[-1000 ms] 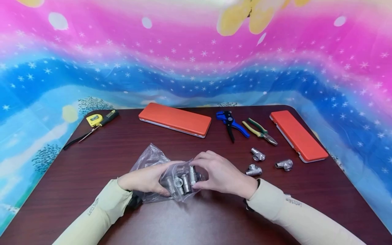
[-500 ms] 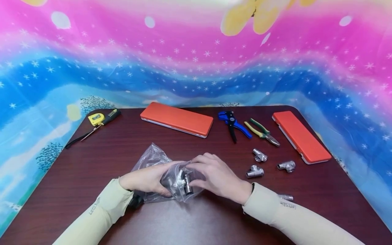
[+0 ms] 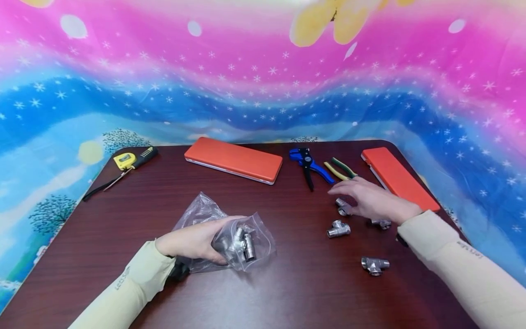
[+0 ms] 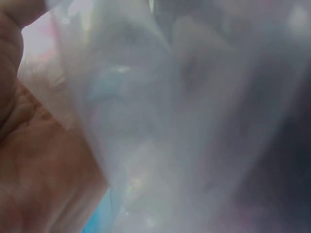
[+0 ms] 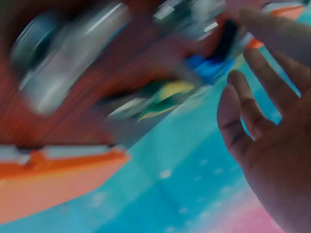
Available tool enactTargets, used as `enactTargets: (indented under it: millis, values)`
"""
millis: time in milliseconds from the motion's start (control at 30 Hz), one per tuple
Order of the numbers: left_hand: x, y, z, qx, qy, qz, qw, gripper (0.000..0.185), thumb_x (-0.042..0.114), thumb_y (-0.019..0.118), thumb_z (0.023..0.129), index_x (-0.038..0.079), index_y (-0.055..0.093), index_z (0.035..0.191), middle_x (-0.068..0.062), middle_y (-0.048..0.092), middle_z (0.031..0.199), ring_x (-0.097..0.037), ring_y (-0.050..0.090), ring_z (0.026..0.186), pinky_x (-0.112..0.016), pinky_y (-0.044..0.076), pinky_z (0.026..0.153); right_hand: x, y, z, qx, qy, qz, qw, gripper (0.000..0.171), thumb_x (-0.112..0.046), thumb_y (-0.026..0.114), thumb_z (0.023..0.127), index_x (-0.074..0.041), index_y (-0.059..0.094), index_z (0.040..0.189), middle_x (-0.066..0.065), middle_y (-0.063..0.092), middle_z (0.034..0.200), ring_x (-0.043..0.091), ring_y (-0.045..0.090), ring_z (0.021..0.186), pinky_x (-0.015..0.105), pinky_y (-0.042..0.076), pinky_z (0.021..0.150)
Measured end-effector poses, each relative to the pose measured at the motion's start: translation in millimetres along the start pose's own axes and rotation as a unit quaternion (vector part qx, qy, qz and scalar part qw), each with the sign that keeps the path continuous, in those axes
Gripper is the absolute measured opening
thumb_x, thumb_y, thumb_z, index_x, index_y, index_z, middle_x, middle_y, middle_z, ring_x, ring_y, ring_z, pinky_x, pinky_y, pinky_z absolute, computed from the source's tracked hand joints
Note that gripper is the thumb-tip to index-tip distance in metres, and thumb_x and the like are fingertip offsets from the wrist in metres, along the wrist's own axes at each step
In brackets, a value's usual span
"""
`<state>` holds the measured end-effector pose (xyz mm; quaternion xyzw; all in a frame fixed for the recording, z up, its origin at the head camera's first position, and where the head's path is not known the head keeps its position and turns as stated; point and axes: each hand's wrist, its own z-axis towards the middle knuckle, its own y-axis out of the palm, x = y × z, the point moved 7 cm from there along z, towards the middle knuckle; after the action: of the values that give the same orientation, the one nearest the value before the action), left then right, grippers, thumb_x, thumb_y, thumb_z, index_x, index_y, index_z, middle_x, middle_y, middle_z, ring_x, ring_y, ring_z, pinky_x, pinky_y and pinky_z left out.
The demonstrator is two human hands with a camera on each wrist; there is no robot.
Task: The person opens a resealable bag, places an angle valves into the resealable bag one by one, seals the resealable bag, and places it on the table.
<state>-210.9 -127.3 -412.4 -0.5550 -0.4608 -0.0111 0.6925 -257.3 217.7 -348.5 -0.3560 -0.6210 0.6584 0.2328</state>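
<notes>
Plastic bag: filling most of the frame as a clear, blurred film, running from the top edge down to the bottom.
Left hand: showing as palm at the lower left, lying against the film's left edge.
Bag contents: showing only as dim blurred shapes, too unclear to name.
</notes>
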Motion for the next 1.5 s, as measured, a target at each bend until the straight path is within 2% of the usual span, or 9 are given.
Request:
enactTargets:
  millis: [133, 300, 367, 500, 700, 833, 1000, 1267, 1500]
  values:
    - [-0.8, 0.4, -0.5, -0.002, 0.001, 0.003, 1.0000, 0.104, 0.018, 0.088, 0.071, 0.022, 0.028, 0.156, -0.002, 0.046, 0.147, -0.017, 0.046, 0.130, -0.040, 0.041, 0.105, 28.1, 9.5, -5.1, -0.064, 0.021, 0.021, 0.998, 0.069, 0.002, 0.081, 0.077, -0.009, 0.055, 0.141, 0.015, 0.052, 0.142, 0.044, 0.040, 0.131, 0.059, 0.041, 0.099]
    - [-1.9, 1.2, -0.2, -0.006, -0.003, -0.003, 1.0000, 0.105, 0.016, 0.088, 0.071, 0.021, 0.027, 0.156, 0.000, 0.044, 0.149, -0.016, 0.044, 0.132, -0.040, 0.040, 0.106, 38.8, 23.3, -1.9, -0.106, 0.031, 0.037, 0.993, 0.067, -0.002, 0.080, 0.080, -0.008, 0.054, 0.141, 0.017, 0.051, 0.142, 0.047, 0.036, 0.135, 0.064, 0.027, 0.107]
    - [-1.9, 1.2, 0.2, -0.007, -0.005, -0.005, 1.0000, 0.105, 0.016, 0.088, 0.071, 0.021, 0.027, 0.156, 0.000, 0.043, 0.150, -0.016, 0.044, 0.132, -0.040, 0.040, 0.106, 41.0, 26.0, -0.4, -0.106, 0.042, 0.034, 0.993, 0.064, -0.006, 0.081, 0.080, -0.008, 0.057, 0.139, 0.017, 0.052, 0.141, 0.048, 0.035, 0.135, 0.064, 0.028, 0.107]
    - [-1.9, 1.0, 0.0, -0.008, -0.008, -0.006, 0.9999, 0.105, 0.016, 0.088, 0.072, 0.022, 0.027, 0.156, 0.000, 0.043, 0.150, -0.016, 0.043, 0.133, -0.040, 0.039, 0.106, 44.2, 27.5, 1.3, -0.095, 0.067, 0.033, 0.993, 0.058, -0.019, 0.084, 0.080, -0.009, 0.062, 0.133, 0.018, 0.055, 0.136, 0.050, 0.038, 0.132, 0.059, 0.040, 0.101]
    - [-0.7, 0.7, 0.6, -0.011, -0.008, -0.009, 0.9999, 0.105, 0.017, 0.088, 0.072, 0.022, 0.027, 0.156, 0.000, 0.043, 0.150, -0.016, 0.043, 0.133, -0.040, 0.039, 0.107, 37.0, 16.7, -0.8, -0.038, 0.095, 0.049, 0.994, 0.058, -0.036, 0.085, 0.078, -0.006, 0.067, 0.124, 0.014, 0.062, 0.126, 0.034, 0.057, 0.116, 0.050, 0.050, 0.090]
    - [0.4, 0.1, 0.9, -0.011, -0.003, -0.011, 0.9999, 0.104, 0.017, 0.088, 0.072, 0.021, 0.027, 0.156, -0.001, 0.043, 0.150, -0.017, 0.043, 0.133, -0.040, 0.039, 0.107, 6.4, -0.9, 0.4, 0.024, 0.101, 0.060, 0.993, 0.059, -0.039, 0.084, 0.077, -0.006, 0.068, 0.123, 0.012, 0.063, 0.124, 0.031, 0.058, 0.113, 0.049, 0.050, 0.090]
    - [0.9, -0.7, 0.1, -0.006, -0.005, -0.008, 0.9999, 0.104, 0.016, 0.089, 0.071, 0.021, 0.028, 0.156, -0.002, 0.044, 0.149, -0.017, 0.044, 0.132, -0.041, 0.039, 0.106, -59.6, -12.7, 11.7, 0.077, 0.055, 0.056, 0.994, 0.057, -0.039, 0.087, 0.073, -0.007, 0.070, 0.117, 0.004, 0.066, 0.110, 0.023, 0.060, 0.102, 0.045, 0.051, 0.086]
    - [-0.7, -0.6, -0.8, -0.002, -0.001, -0.019, 0.9998, 0.102, 0.017, 0.088, 0.071, 0.025, 0.030, 0.155, 0.001, 0.048, 0.143, -0.015, 0.050, 0.123, -0.037, 0.043, 0.100, -144.7, 7.2, 35.9, 0.094, -0.009, 0.055, 0.994, 0.061, -0.042, 0.090, 0.069, -0.005, 0.070, 0.113, 0.002, 0.065, 0.101, 0.018, 0.059, 0.095, 0.035, 0.051, 0.086]
    - [-1.3, 0.4, -0.4, -0.011, 0.005, -0.046, 0.9989, 0.102, 0.015, 0.088, 0.071, 0.023, 0.030, 0.155, 0.003, 0.047, 0.143, -0.015, 0.050, 0.121, -0.036, 0.044, 0.099, -184.2, 29.9, 57.5, 0.107, -0.035, 0.028, 0.993, 0.061, -0.047, 0.088, 0.069, -0.008, 0.072, 0.113, 0.000, 0.065, 0.099, 0.016, 0.057, 0.090, 0.033, 0.051, 0.082]
